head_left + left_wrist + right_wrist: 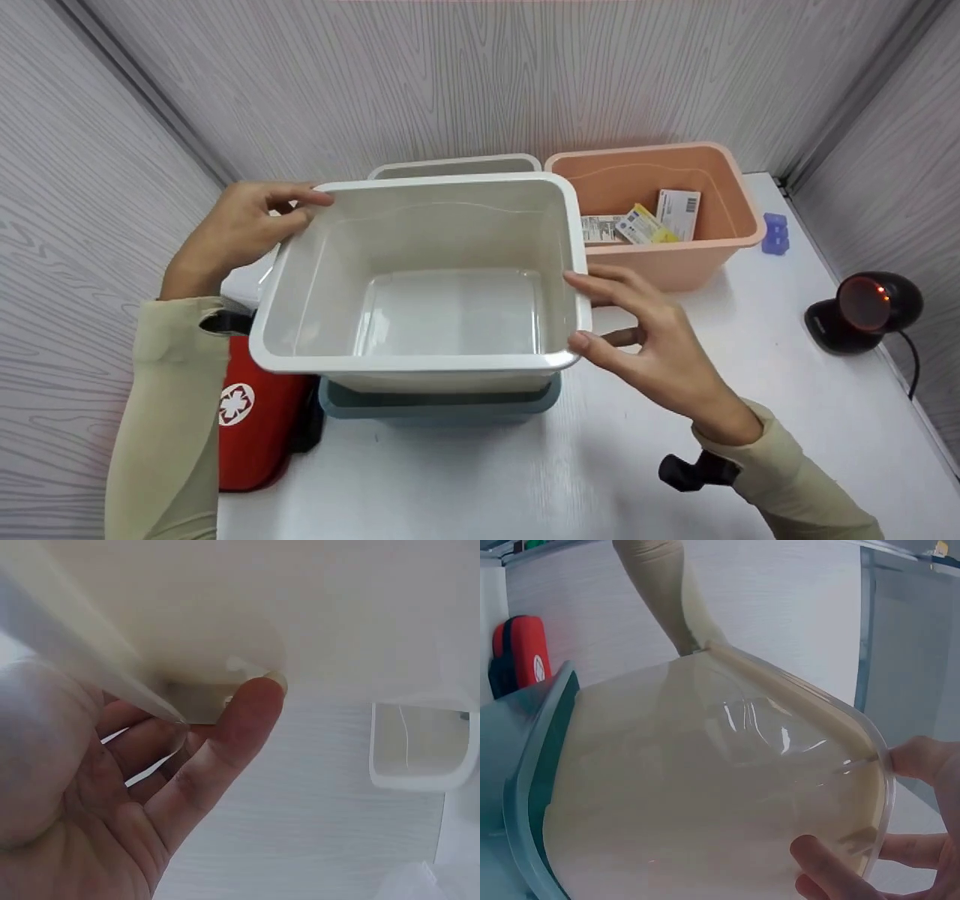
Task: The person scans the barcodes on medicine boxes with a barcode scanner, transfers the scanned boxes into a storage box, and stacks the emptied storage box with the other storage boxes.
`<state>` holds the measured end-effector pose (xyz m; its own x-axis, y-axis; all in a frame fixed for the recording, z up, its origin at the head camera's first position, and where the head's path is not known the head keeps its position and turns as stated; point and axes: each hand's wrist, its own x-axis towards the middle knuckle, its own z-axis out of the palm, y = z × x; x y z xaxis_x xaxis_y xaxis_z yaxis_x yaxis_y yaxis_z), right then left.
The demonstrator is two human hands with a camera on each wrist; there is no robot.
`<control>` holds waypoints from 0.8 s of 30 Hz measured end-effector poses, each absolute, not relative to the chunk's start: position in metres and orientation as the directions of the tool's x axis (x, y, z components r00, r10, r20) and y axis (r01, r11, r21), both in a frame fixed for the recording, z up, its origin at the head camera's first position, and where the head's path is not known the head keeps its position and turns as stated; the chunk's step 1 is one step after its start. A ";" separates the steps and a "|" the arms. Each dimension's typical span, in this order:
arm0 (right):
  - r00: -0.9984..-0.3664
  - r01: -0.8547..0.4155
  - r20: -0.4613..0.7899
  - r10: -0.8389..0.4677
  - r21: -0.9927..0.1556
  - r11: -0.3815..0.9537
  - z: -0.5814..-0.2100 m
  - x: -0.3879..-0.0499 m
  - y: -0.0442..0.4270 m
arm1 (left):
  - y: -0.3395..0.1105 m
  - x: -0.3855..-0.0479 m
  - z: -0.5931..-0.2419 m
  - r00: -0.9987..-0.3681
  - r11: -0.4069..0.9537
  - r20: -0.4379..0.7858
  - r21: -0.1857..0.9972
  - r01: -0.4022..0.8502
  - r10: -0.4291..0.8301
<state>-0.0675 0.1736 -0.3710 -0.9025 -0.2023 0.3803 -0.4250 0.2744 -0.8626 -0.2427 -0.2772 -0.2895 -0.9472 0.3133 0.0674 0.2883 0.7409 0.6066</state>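
Observation:
A white plastic bin (pixel 420 363) is tilted so its bare inside faces the head camera. My left hand (pixel 240 229) pinches its rim at the far left corner. On the right side, my right hand (pixel 652 345) grips the rim with fingers and thumb near the front corner. Below the white bin stands a teal bin (pixel 442 412), mostly covered by it. In the right wrist view, the white bin's base (pixel 562 787) meets the mouth of the teal bin (pixel 495 772); how deep it sits cannot be told.
A pink bin (pixel 645 270) at the back right holds several medicine boxes (pixel 679 214). Another pale bin (pixel 457 163) stands behind. A red first-aid case (pixel 259 442) lies at left, a black scanner (pixel 870 311) and a small purple object (pixel 775 234) at right.

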 end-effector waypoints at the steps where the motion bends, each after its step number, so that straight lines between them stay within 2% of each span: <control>1: -0.900 -0.430 0.383 -0.210 -0.861 0.273 -0.372 -0.068 0.171 | -0.281 -0.242 -0.290 -0.949 0.743 0.059 0.609 0.279 0.308; 7: -0.908 -0.408 0.348 -0.233 -0.862 0.301 -0.387 -0.072 0.164 | -0.295 -0.239 -0.304 -0.947 0.760 0.019 0.592 0.268 0.319; 17: -0.936 -0.325 0.248 -0.248 -0.878 0.352 -0.428 -0.075 0.164 | -0.298 -0.242 -0.352 -0.928 0.768 -0.049 0.578 0.276 0.370; 24: -0.927 -0.357 0.278 -0.250 -0.857 0.371 -0.454 -0.079 0.165 | -0.294 -0.246 -0.381 -0.926 0.751 -0.086 0.614 0.242 0.369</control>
